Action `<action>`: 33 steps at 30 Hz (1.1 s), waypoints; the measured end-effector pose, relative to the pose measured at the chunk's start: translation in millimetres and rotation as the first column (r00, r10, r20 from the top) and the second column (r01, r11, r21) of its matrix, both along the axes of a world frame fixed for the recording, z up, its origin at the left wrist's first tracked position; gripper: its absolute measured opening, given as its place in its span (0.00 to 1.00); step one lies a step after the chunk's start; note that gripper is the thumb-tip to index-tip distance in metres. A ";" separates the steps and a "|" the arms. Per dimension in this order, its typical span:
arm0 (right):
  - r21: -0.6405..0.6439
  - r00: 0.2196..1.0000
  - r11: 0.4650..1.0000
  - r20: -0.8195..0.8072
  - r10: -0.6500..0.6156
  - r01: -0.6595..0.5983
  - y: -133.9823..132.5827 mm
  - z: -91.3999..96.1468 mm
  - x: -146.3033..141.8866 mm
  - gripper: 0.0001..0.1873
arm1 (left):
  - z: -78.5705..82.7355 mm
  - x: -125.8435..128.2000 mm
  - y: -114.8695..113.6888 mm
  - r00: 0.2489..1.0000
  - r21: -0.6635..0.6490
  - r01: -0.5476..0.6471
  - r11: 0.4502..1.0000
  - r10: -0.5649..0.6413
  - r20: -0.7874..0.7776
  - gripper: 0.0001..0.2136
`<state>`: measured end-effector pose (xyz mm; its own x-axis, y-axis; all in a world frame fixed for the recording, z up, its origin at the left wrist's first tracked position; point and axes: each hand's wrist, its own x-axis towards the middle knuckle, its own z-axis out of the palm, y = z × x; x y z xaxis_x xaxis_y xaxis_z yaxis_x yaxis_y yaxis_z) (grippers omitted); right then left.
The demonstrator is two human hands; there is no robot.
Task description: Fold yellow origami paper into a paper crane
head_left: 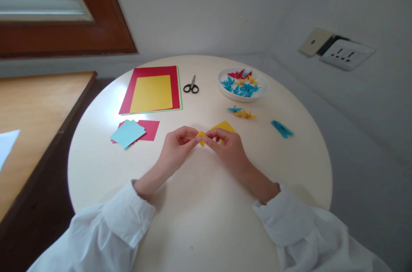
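Between my two hands is a small folded piece of yellow paper (201, 138), diamond-shaped, above the middle of the table. My left hand (178, 145) pinches its left side between thumb and fingers. On the opposite side, my right hand (229, 146) grips it in the same way, thumb in front. Parts of the folded paper are hidden behind both thumbs. Just behind my right hand lies a flat yellow paper square (225, 126), partly covered by the fingers. Beyond it are several small folded paper cranes (247, 114), blue and yellow.
A white dish (222, 88) holds red, blue and yellow cranes at the back right. Black-handled scissors (192, 87) lie beside large red and yellow sheets (152, 94). Light blue squares (128, 133) overlap red ones at left. Blue folded strips (282, 129) lie at right on the round table (206, 220).
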<state>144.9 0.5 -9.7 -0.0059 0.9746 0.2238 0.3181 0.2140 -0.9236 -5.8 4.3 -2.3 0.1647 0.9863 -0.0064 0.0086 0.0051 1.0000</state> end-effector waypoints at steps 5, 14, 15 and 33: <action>0.031 0.999 0.999 -0.033 -0.024 0.025 1.0 -1.2 0.6 0.06 | -2.5 -1.3 0.8 1.000 -0.003 0.013 1.000 -0.013 0.012 0.09; -0.090 0.967 0.995 -0.256 0.012 -0.036 4.5 -4.6 1.3 0.11 | -3.1 -1.4 0.6 0.999 -0.021 0.025 0.999 -0.024 0.034 0.08; -0.097 0.963 0.995 -0.270 0.007 -0.034 4.8 -5.0 1.1 0.11 | -3.1 -1.5 0.6 0.999 -0.019 0.027 0.999 -0.026 0.038 0.08; -0.050 0.969 0.998 -0.247 0.029 -0.042 -0.3 0.3 -0.6 0.11 | -0.7 -1.2 0.0 0.996 0.031 0.065 0.997 -0.067 0.060 0.08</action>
